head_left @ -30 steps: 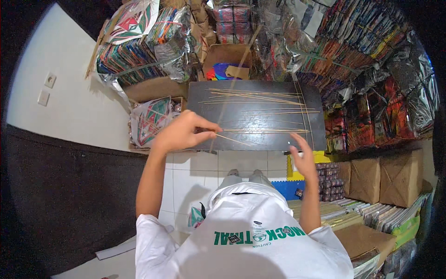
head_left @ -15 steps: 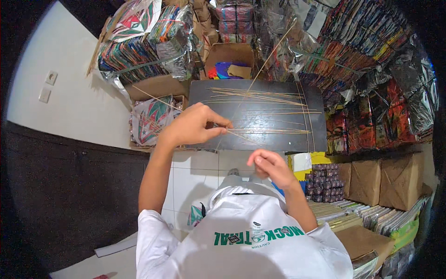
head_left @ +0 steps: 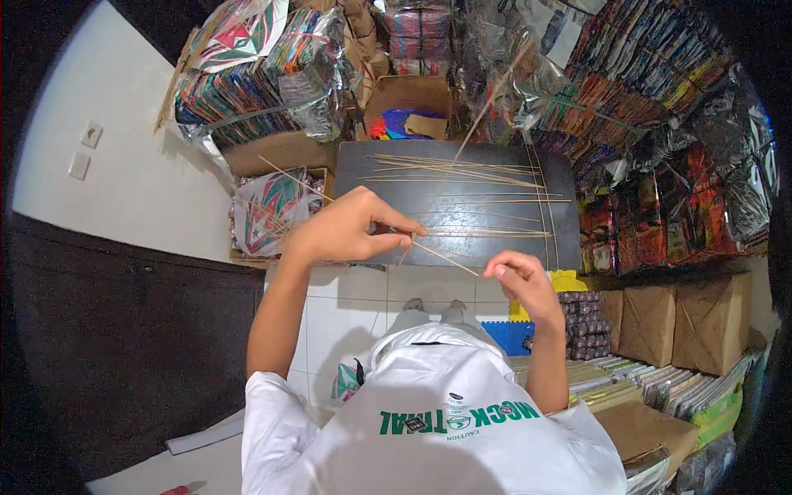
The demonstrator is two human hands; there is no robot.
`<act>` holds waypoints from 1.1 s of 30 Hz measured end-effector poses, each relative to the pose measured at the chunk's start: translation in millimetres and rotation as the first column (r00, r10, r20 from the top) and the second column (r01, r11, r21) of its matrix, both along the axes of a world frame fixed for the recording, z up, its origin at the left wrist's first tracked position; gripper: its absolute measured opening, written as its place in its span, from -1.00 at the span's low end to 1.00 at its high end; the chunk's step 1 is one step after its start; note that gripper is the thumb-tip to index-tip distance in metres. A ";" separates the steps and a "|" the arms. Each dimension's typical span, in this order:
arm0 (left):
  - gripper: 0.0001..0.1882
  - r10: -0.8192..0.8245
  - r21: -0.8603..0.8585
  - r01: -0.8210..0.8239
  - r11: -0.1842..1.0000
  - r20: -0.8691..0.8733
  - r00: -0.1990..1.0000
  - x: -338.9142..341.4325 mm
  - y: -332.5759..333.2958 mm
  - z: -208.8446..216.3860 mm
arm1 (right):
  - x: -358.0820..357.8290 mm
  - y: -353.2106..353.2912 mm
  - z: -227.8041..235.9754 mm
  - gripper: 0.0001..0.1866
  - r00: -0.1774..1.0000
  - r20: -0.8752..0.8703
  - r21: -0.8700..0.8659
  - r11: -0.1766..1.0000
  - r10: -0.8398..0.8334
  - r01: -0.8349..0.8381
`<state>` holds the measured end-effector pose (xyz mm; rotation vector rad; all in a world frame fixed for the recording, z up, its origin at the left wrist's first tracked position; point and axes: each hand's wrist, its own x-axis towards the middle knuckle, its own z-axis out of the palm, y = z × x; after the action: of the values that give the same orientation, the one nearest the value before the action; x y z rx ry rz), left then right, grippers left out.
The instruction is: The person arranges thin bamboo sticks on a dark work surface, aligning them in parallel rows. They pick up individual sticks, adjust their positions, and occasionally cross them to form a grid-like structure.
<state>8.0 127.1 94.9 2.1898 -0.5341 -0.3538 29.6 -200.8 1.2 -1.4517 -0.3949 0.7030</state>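
Observation:
In front of my body, my left hand [head_left: 359, 229] pinches two thin bamboo sticks where they cross. One bamboo stick [head_left: 445, 257] slants from the upper left, passes behind this hand and comes out toward the lower right. The other bamboo stick [head_left: 472, 136] rises to the upper right, its far part blurred by motion. At the lower right tip of the first stick, my right hand [head_left: 524, 285] has its thumb and forefinger closed on the end. Several loose bamboo sticks [head_left: 487, 200] lie across the dark table [head_left: 363, 161] just beyond my hands.
An opened carton [head_left: 247, 239] with printed kite-like sheets stands left of the table. Behind it rise wrapped bundles [head_left: 247, 103] of colourful sheets, and more stacks [head_left: 627, 74] crowd the right. Brown paper parcels [head_left: 714, 318] and small dark boxes [head_left: 584, 318] stand lower right.
My right hand has moved right and closed on the stick's lower right end. The crossed sticks have turned and shifted slightly in my left hand, which has moved a little to the right.

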 end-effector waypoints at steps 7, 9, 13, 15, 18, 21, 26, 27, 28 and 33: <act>-0.69 -0.021 -0.003 0.021 1.000 0.084 0.996 1.0 -12.4 2.7 | -8.0 32.7 -17.5 -0.68 0.774 0.567 -0.229 0.956 0.283 -0.182; -0.69 -0.018 0.012 0.017 1.000 0.090 0.996 2.4 -17.6 2.2 | -15.7 62.3 -5.9 -0.60 0.825 0.565 0.002 0.999 0.026 -0.033; -0.67 -0.033 0.081 0.023 0.996 0.119 0.992 6.2 -24.4 0.2 | -35.7 93.1 -11.8 -0.62 0.991 0.045 0.389 0.916 -0.129 0.102; -0.67 -0.028 0.136 0.011 0.991 0.123 0.992 6.4 -26.7 1.3 | -36.0 97.2 -18.9 -0.67 0.985 -0.060 0.377 0.910 -0.164 0.174; -0.67 -0.002 0.164 -0.022 0.986 0.144 0.990 5.1 -29.1 -2.2 | -34.4 97.2 -27.4 -0.76 0.972 -0.160 0.425 0.877 -0.172 0.225; -0.65 0.016 0.148 -0.044 0.988 0.187 0.982 3.5 -31.9 -12.5 | -39.2 101.8 -22.4 -0.80 0.938 -0.253 0.351 0.882 -0.235 0.316; -0.71 0.048 0.117 -0.085 0.989 0.284 0.958 3.1 -39.0 -24.6 | -41.4 109.0 -26.8 -0.83 0.876 -0.352 0.312 0.841 -0.330 0.443; -0.70 0.076 0.142 -0.154 0.978 0.444 0.893 0.0 -41.6 -23.6 | -41.8 109.7 -26.5 -0.83 0.866 -0.357 0.309 0.831 -0.350 0.463; -0.70 0.089 0.153 -0.220 0.963 0.592 0.801 -3.9 -47.6 -14.7 | -40.6 109.2 -27.5 -0.83 0.856 -0.377 0.335 0.810 -0.352 0.481; -0.74 0.311 0.025 -0.422 0.906 0.636 0.706 -28.9 -58.0 -31.1 | -32.7 104.2 -33.4 -0.81 0.807 -0.473 0.399 0.731 -0.353 0.554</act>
<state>-20.9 69.1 63.8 2.4987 -0.3948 0.5961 -3.1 -96.7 -32.1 -0.8108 0.0865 0.3927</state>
